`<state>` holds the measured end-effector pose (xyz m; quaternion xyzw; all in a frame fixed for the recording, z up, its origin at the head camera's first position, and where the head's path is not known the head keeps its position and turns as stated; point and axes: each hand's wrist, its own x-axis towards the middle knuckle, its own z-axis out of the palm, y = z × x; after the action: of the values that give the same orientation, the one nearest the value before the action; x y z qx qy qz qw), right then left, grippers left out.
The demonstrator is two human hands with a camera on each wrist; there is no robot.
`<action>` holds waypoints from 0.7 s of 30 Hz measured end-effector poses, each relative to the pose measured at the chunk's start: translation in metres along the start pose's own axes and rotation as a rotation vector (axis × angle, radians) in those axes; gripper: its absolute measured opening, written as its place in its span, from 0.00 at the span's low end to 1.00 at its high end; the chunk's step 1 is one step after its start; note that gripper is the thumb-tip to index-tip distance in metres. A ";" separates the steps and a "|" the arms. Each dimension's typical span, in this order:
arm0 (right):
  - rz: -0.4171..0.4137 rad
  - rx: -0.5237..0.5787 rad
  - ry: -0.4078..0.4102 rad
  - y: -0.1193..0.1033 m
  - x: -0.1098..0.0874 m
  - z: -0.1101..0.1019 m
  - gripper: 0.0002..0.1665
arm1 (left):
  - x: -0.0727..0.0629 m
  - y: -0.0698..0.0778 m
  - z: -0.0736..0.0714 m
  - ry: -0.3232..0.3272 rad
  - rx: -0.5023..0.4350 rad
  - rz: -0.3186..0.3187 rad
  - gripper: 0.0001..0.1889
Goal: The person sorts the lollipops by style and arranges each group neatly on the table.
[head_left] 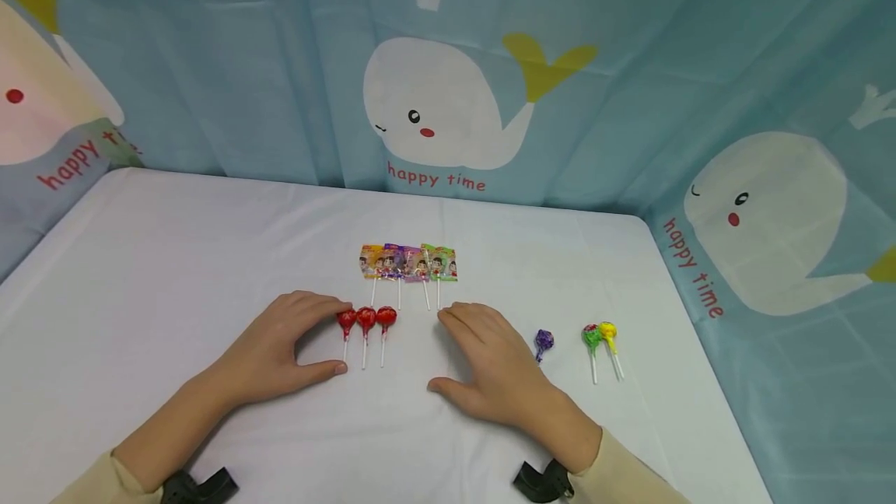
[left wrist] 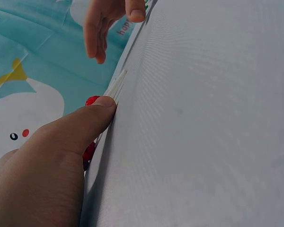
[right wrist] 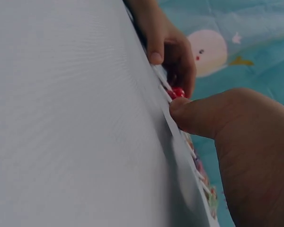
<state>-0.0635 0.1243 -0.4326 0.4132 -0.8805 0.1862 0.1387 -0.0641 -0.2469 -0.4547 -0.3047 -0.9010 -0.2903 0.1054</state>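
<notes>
Three red lollipops point(head_left: 366, 318) lie side by side on the white table, heads away from me and sticks toward me. My left hand point(head_left: 280, 348) rests at their left side, its fingertips right at the head of the leftmost one and the thumb by its stick end. To the right of the row my right hand point(head_left: 493, 368) is held with fingers and thumb spread apart, nothing between them. Its fingertips are near the stick ends of a row of wrapped lollipops point(head_left: 442, 263) in orange, purple, pink and green. In the right wrist view, a red lollipop head point(right wrist: 177, 92) shows beyond the right thumb.
Right of my right hand lies a purple lollipop point(head_left: 544, 341), its stick partly hidden. Farther right are a green lollipop point(head_left: 592, 337) and a yellow lollipop point(head_left: 608, 332), close together. A blue curtain point(head_left: 280, 99) with whale prints stands behind the white tabletop point(head_left: 175, 255).
</notes>
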 end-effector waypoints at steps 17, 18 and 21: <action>0.065 -0.001 0.063 0.019 -0.038 -0.016 0.50 | 0.000 -0.001 0.000 -0.001 0.001 0.001 0.42; 0.070 -0.001 0.065 0.020 -0.039 -0.017 0.50 | 0.000 -0.001 0.000 -0.001 0.001 0.000 0.42; 0.079 0.005 0.070 0.022 -0.043 -0.019 0.50 | 0.000 -0.001 0.000 -0.004 0.001 -0.002 0.42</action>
<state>-0.0522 0.1750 -0.4374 0.3716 -0.8904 0.2080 0.1608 -0.0648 -0.2473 -0.4553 -0.3041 -0.9016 -0.2896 0.1035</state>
